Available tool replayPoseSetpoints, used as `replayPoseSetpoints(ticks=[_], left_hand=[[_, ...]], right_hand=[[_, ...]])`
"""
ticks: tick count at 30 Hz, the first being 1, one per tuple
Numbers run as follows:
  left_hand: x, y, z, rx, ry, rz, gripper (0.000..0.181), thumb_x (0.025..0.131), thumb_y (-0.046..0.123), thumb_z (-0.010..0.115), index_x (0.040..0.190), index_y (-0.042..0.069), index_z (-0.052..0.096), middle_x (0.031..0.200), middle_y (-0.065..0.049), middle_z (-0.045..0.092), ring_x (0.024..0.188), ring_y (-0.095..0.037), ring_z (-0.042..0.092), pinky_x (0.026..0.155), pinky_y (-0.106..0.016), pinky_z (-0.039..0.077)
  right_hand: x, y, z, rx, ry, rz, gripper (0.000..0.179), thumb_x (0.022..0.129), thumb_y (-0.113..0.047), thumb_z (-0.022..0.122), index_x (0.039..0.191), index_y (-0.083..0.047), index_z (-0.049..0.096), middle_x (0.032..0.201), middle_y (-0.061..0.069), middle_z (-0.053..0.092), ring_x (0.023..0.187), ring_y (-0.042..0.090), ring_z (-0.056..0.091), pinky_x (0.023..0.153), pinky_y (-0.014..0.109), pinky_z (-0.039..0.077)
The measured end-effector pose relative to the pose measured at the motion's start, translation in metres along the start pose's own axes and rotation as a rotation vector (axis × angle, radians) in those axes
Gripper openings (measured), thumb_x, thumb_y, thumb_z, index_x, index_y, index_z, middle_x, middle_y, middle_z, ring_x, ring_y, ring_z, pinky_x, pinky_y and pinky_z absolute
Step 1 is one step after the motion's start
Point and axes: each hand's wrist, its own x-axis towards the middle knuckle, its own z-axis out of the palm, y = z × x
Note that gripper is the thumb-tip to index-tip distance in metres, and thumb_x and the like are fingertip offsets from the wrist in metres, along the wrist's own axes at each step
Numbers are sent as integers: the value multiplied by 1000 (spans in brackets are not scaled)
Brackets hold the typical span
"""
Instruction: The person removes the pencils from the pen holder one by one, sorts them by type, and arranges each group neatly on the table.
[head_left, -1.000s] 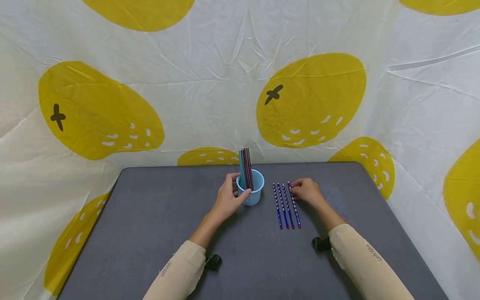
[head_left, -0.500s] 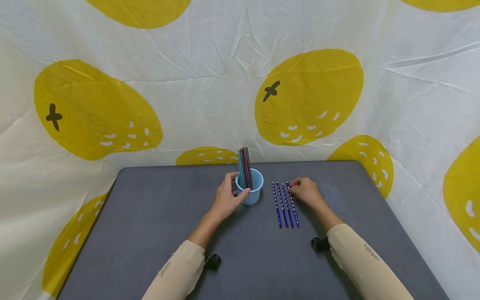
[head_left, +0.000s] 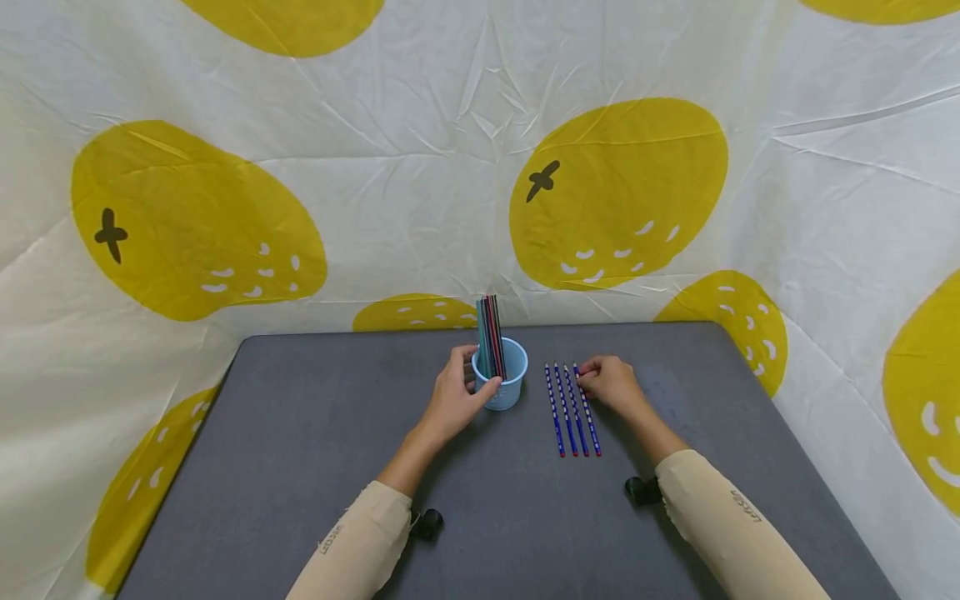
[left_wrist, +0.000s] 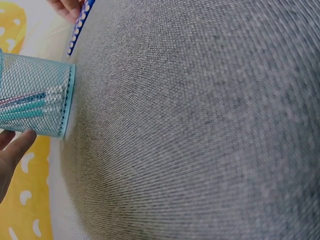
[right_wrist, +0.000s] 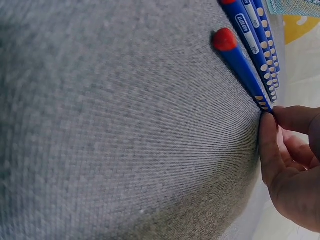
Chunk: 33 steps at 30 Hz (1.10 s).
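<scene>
In the head view my left hand (head_left: 453, 398) holds a light blue mesh pencil cup (head_left: 512, 390), fingers round its far left side and thumb at the front. A bundle of teal, dark and reddish pencils (head_left: 487, 333) leans inside it. The left wrist view shows the mesh wall (left_wrist: 37, 75) and pencil ends through it. My right hand (head_left: 613, 383) pinches the upper end of the rightmost blue pencil (head_left: 591, 425), between thumb and finger. In the right wrist view that pencil (right_wrist: 240, 65) lies on the table, its red end towards the camera.
Several blue dotted pencils (head_left: 558, 417) lie side by side, left of the pinched one and right of the cup. The dark grey table (head_left: 315, 433) ends at a back edge against a white cloth (head_left: 420, 225) with yellow fruit prints.
The head view has shifted very slightly. Both hands, the cup and the pencils otherwise keep the same places, and both holds look unchanged.
</scene>
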Motion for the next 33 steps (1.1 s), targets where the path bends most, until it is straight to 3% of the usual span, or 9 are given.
replayPoseSetpoints(ticks=[10, 18, 28, 33], left_hand=[[0, -2, 0, -5, 6, 11, 65, 96, 35, 75, 145, 11, 40, 142, -17, 55, 127, -34, 61, 99, -53, 57], [0, -2, 1, -15, 3, 7, 67, 95, 35, 75, 146, 11, 39, 141, -16, 56, 126, -32, 61, 100, -52, 57], [-1, 1, -1, -18, -5, -8, 68, 95, 32, 76, 146, 10, 38, 140, -17, 56, 127, -32, 61, 102, -53, 56], [0, 0, -3, 22, 14, 41, 68, 94, 31, 76, 146, 6, 39, 140, -17, 56, 127, -34, 60, 101, -53, 57]], right_hand=[[1, 3, 1, 48, -22, -6, 23, 90, -7, 76, 107, 7, 73, 92, 17, 78, 67, 14, 73, 63, 28, 62], [-1, -4, -11, 40, 31, -47, 22, 94, -12, 73, 109, 4, 73, 95, 18, 77, 65, 11, 70, 61, 24, 58], [-10, -29, -20, 12, 86, -141, 24, 100, -22, 68, 116, -5, 73, 106, 14, 76, 92, 26, 69, 77, 34, 55], [-13, -41, -18, 53, 96, -180, 28, 101, -22, 67, 124, -5, 71, 116, 15, 75, 106, 32, 69, 91, 44, 57]])
